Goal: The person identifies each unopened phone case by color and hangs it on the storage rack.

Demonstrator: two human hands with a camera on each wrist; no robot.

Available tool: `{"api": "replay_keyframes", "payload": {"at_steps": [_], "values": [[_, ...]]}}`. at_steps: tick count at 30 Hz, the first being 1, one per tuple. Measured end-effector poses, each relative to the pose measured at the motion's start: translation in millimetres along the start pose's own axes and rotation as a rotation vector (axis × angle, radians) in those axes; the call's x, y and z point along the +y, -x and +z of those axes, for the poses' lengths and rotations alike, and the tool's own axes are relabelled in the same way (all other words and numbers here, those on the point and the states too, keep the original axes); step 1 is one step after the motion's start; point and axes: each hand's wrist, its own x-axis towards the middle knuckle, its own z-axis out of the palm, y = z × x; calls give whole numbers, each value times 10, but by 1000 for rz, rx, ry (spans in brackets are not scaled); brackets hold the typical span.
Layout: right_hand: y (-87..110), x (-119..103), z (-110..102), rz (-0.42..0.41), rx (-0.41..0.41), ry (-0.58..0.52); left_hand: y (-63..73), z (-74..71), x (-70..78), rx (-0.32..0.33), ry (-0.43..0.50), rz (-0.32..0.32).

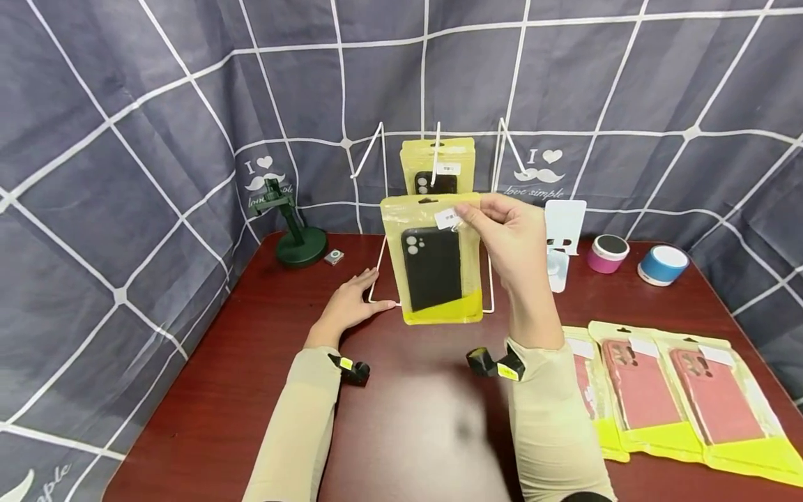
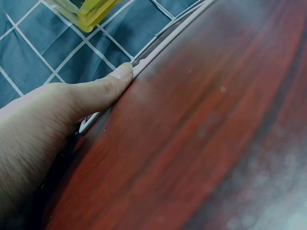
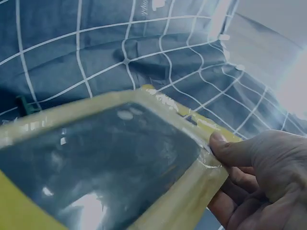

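My right hand (image 1: pixel 516 233) pinches the top right corner of a yellow pouch holding a black phone case (image 1: pixel 433 268), thumb over the front near a white label. The pouch hangs upright in front of a white wire display rack (image 1: pixel 380 150). Behind it, a similar pouch with a black phone case (image 1: pixel 437 157) hangs on the rack's middle prong. In the right wrist view the held pouch (image 3: pixel 110 158) is tilted and close. My left hand (image 1: pixel 349 303) rests at the rack's base, fingers straight. Its thumb (image 2: pixel 103 91) lies against the white base wire in the left wrist view.
Several pouches with pink phone cases (image 1: pixel 646 383) lie at the right. Behind them stand a white phone stand (image 1: pixel 564 226), a pink speaker (image 1: pixel 607 254) and a blue one (image 1: pixel 662 265). A green stand (image 1: pixel 301 245) and a small square object (image 1: pixel 334 257) sit at the back left.
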Motion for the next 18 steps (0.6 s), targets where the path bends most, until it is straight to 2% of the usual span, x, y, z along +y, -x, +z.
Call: {"api": "replay_keyframes", "payload": {"at_steps": [4,14,18], "values": [[-109,24,73,-7,28,-44,-19,-7,-1,5,-7,5],[-276,154,50,17,55,3,4,-4,2,-21,-16,-4],[-315,234,67,6,58,72,1,-15,8,-16,-10,-4]]}}
